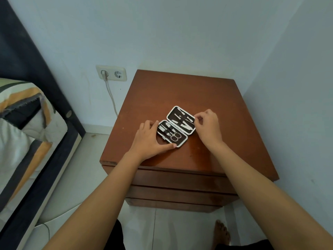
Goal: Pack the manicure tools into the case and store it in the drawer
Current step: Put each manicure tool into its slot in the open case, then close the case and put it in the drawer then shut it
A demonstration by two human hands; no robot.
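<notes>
A small manicure case (175, 126) with a white rim and dark lining lies spread flat on top of the brown wooden nightstand (180, 91). Metal tools sit under its straps; small scissors (175, 137) show in the near half. My left hand (149, 138) grips the near-left half, thumb along its front edge and fingers on its left side. My right hand (207, 127) pinches the right edge of the far half. The nightstand's drawers (176, 181) below the top are closed.
A bed with a dark frame and patterned bedding (23, 127) stands at the left. A double wall socket (111, 73) with a white cable plugged in is behind the nightstand. Walls close in behind and at the right. A bare foot (222, 233) rests on the tiled floor.
</notes>
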